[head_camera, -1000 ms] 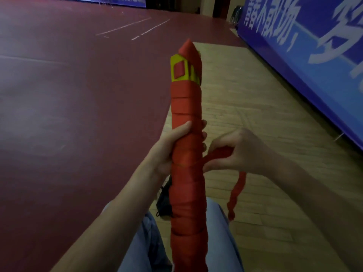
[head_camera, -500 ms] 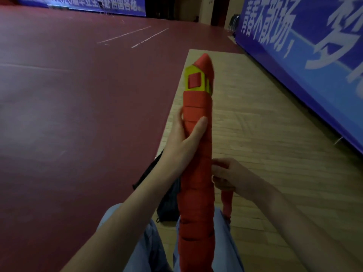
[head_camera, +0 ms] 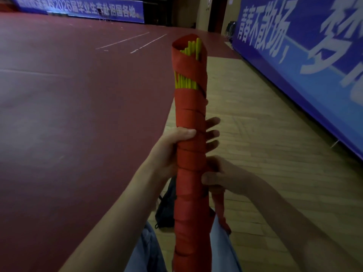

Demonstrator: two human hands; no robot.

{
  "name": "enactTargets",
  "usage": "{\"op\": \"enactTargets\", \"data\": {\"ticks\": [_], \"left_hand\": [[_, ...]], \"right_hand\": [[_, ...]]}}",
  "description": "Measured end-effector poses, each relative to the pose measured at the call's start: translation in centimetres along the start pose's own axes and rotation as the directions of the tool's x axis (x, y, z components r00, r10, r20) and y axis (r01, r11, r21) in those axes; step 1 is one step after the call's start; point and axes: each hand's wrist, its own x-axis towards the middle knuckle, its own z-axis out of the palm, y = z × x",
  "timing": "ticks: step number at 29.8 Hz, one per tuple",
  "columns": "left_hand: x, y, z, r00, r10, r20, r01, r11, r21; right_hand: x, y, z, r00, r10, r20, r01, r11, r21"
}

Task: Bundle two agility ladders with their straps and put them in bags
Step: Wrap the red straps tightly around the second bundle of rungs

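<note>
Above lap (head_camera: 146, 250), hands (head_camera: 172, 148) (head_camera: 225, 175) grip bundle (head_camera: 191, 107), strap (head_camera: 220, 205) (base cropped)

- Maroon court floor (head_camera: 78, 114), 9–12 o'clock.
- Wood-plank floor (head_camera: 265, 134), 3 o'clock.
- Blue banner (head_camera: 306, 61), white characters, 2 o'clock; far banner (head_camera: 78, 8), 11 o'clock.
- Light dim.

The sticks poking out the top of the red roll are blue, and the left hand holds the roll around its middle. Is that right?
Not quite. The head view shows that the sticks poking out the top of the red roll are yellow, not blue. The rest is right: the left hand holds the roll around its middle.
</note>
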Motion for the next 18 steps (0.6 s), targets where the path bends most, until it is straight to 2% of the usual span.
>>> {"op": "enactTargets", "data": {"ticks": [2, 4, 6, 8, 9, 11, 13, 16, 18], "left_hand": [[0.0, 0.6, 0.7, 0.975, 0.011, -0.224, 0.050, 0.963, 0.264], [0.0, 0.6, 0.4, 0.866, 0.141, -0.480, 0.120, 0.872, 0.474], [0.0, -0.2, 0.0, 0.787, 0.296, -0.541, 0.108, 0.797, 0.594], [0.1, -1.6, -0.7, 0.754, 0.390, -0.528, 0.106, 0.722, 0.684], [0.1, -2.0, -1.1, 0.743, 0.403, -0.535, 0.114, 0.712, 0.693], [-0.2, -1.7, -1.3, 0.754, 0.329, -0.569, 0.092, 0.804, 0.587], [-0.5, -1.2, -1.3, 0.829, 0.169, -0.533, 0.081, 0.907, 0.413], [-0.7, -1.4, -1.7, 0.931, 0.015, -0.365, 0.057, 0.981, 0.185], [-0.6, -1.7, -2.0, 0.962, -0.032, -0.273, 0.052, 0.996, 0.067]], "right_hand": [[-0.1, 0.3, 0.2, 0.993, 0.034, -0.116, -0.029, 0.999, 0.045], [0.0, 0.4, 0.6, 0.963, 0.036, -0.268, -0.040, 0.999, -0.009], [0.3, 0.1, 1.4, 0.908, 0.008, -0.420, -0.102, 0.974, -0.203], [0.5, 0.1, 2.0, 0.894, -0.038, -0.446, -0.148, 0.915, -0.375], [0.4, 0.2, 2.3, 0.898, -0.056, -0.436, -0.141, 0.903, -0.407], [-0.1, 0.1, 2.0, 0.926, -0.080, -0.370, -0.088, 0.905, -0.416], [-0.4, 0.2, 1.1, 0.954, -0.080, -0.289, -0.049, 0.909, -0.413], [-0.4, 0.2, 0.0, 0.962, -0.104, -0.253, 0.029, 0.958, -0.284], [-0.1, 0.2, -0.3, 0.949, -0.125, -0.291, 0.048, 0.964, -0.260]]}}
